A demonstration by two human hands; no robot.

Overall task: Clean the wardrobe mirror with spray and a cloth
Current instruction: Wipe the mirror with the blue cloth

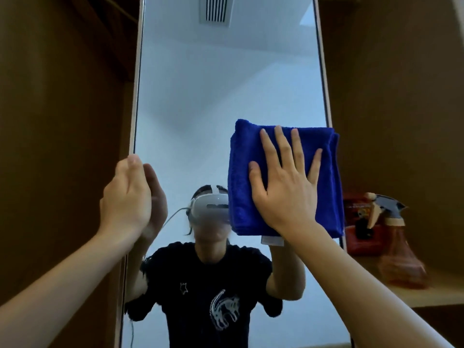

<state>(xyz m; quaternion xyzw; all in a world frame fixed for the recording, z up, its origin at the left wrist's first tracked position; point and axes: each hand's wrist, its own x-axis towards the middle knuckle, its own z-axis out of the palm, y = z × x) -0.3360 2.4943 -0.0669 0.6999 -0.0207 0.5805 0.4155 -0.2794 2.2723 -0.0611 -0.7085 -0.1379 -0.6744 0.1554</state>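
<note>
A person's right hand (286, 187), fingers spread flat, presses a folded blue cloth (283, 179) against the mirror (226, 96) near its right edge; the left hand (126, 197) grips the mirror's left edge. A spray bottle (396, 239) stands on the shelf (426, 295) at right.

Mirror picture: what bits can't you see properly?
- Head view, mirror: glass under the blue cloth is covered, so streaks there can't be judged.
- Left hand: fingers hidden behind the mirror's edge.
- Spray bottle: blurred, contents unclear.
- Red box: blurred, print unreadable.
</note>
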